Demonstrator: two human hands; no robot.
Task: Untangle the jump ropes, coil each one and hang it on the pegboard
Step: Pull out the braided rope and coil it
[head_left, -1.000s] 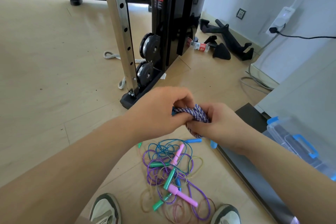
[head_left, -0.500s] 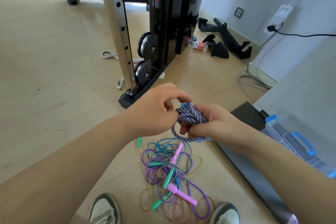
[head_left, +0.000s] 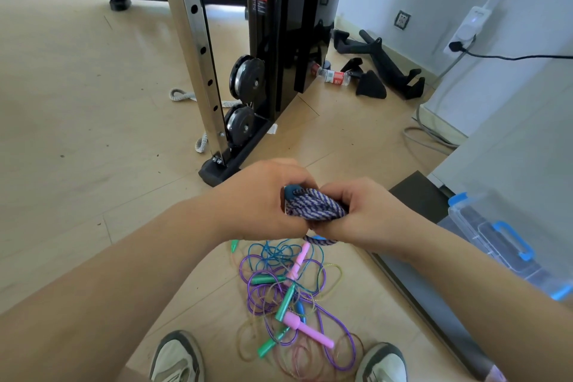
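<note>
Item one: I am holding a braided rope (head_left: 314,206), purple and white, coiled into a bundle between both hands above the floor (head_left: 77,96). My left hand (head_left: 263,198) is closing around the bundle's left end, where a blue handle (head_left: 293,191) is showing; my right hand (head_left: 361,212) is gripping the right side, fingers curled tight, a loop hanging just beneath. Item two: a tangle (head_left: 291,295) of thin ropes is lying on the floor below my hands, between my shoes (head_left: 176,357), with pink and green handles mixed in. Item three: a weight machine (head_left: 273,40) is standing beyond. Item four: a clear bin (head_left: 496,232) with blue latches is sitting at right.
</note>
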